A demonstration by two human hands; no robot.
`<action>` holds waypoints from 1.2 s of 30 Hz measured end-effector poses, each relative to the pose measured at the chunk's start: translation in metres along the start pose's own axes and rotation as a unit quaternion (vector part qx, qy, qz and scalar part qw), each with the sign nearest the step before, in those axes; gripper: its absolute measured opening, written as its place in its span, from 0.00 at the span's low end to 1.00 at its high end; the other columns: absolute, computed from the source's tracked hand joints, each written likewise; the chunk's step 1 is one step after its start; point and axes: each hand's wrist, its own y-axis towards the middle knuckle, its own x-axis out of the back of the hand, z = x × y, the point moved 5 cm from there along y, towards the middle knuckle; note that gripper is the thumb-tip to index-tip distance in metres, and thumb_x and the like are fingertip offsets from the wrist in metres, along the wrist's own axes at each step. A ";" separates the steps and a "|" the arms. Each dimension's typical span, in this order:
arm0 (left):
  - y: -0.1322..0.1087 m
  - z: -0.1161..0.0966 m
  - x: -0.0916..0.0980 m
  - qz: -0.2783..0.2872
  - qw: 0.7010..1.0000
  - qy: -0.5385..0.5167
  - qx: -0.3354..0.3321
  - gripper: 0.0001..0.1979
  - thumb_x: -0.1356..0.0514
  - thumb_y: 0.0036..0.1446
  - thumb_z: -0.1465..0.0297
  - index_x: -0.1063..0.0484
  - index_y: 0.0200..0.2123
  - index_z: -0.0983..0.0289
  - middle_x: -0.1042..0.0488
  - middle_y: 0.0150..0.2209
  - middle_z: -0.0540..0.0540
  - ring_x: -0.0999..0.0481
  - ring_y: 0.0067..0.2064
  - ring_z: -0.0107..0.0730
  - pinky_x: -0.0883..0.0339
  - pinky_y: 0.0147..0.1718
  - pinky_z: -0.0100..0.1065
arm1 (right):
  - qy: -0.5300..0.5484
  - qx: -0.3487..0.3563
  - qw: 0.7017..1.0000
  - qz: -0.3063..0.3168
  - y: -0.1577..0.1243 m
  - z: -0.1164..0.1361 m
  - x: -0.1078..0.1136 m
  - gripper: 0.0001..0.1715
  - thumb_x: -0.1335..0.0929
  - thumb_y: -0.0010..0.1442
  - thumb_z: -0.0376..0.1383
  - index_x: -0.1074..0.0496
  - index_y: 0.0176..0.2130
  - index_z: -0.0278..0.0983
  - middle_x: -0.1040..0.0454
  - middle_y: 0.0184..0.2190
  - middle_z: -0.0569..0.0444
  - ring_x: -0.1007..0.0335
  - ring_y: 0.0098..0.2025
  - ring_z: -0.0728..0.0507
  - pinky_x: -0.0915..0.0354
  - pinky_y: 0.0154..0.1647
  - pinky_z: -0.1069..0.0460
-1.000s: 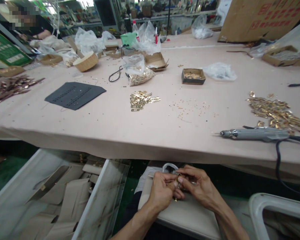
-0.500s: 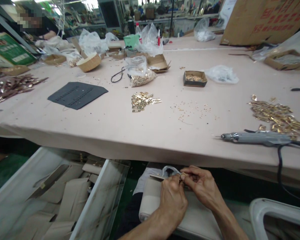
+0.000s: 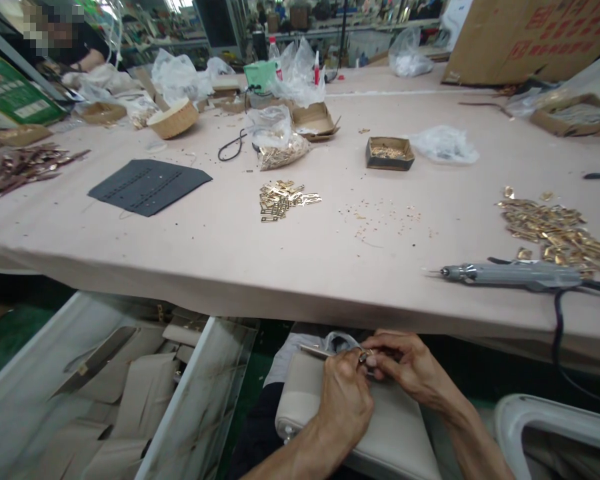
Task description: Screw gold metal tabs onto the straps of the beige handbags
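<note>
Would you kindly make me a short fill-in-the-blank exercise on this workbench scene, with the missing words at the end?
1. In the picture, the left hand and right hand meet over a beige padded item, ____ the near edge of the table, not above it.
2. The grey corded tool points its thin tip toward the picture's ____ side.
3. The metal pieces piled just beyond that tool are ____ in colour.
4. The mid-table pile lies to the ____ of the dark sheet.

Missing words: below; left; gold; right.
</note>
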 end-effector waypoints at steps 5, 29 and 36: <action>-0.002 0.004 0.000 0.003 1.000 -0.008 -0.015 0.16 0.49 0.55 0.83 0.23 0.34 0.65 0.20 0.30 0.57 0.22 0.30 0.38 0.32 0.32 0.35 | 0.107 -0.029 0.994 0.000 0.002 -0.012 -0.003 0.19 0.25 0.57 0.46 0.19 0.42 0.34 0.26 0.34 0.50 0.29 0.26 0.47 0.32 0.27 0.52; 0.000 0.009 0.000 -0.017 0.999 0.031 -0.004 0.11 0.46 0.60 0.76 0.24 0.29 0.65 0.20 0.28 0.61 0.21 0.29 0.41 0.38 0.27 0.35 | -0.090 -0.036 0.953 -0.288 -0.023 -0.015 -0.035 0.20 0.32 0.65 0.49 0.19 0.40 0.37 0.22 0.33 0.49 0.26 0.31 0.42 0.31 0.31 0.50; 0.001 0.012 -0.004 -0.014 0.997 0.068 0.015 0.17 0.51 0.66 0.72 0.23 0.33 0.68 0.20 0.32 0.66 0.20 0.32 0.45 0.35 0.29 0.38 | -0.091 -0.070 0.924 -0.365 -0.028 -0.012 -0.040 0.19 0.30 0.60 0.49 0.18 0.37 0.36 0.20 0.37 0.46 0.23 0.36 0.38 0.29 0.36 0.48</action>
